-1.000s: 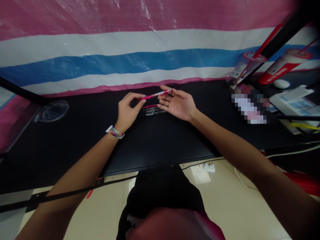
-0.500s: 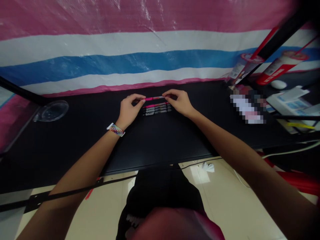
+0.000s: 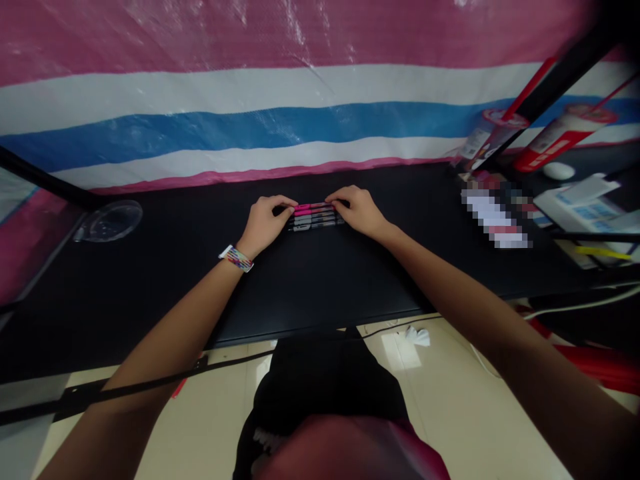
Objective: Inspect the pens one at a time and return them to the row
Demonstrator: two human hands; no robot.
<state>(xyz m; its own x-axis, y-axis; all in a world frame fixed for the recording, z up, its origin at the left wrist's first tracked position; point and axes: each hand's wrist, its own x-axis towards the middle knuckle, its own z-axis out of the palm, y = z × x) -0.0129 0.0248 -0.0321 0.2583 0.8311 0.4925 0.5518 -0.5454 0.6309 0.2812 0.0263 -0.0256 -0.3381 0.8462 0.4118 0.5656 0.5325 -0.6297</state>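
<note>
Several pens lie side by side in a tight row on the black table (image 3: 300, 287). At the far side of the row is a pink pen (image 3: 313, 205), against another pink one, with grey and black pens (image 3: 315, 223) nearer to me. My left hand (image 3: 265, 222), with a patterned band on its wrist, pinches the left end of the farthest pink pen. Thumb and index finger of my right hand (image 3: 359, 212) close on that pen's right end. Its tips are partly hidden by my fingers.
A clear plastic lid (image 3: 114, 221) lies at the left. To the right stand a drink cup with a straw (image 3: 493, 137) and a red and white cup (image 3: 565, 137), near a white mouse (image 3: 559, 171) and a white box (image 3: 575, 203). A striped sheet (image 3: 280, 127) hangs behind.
Both hands have brought the farthest pink pen slightly toward me. The gap between it and the row has closed.
</note>
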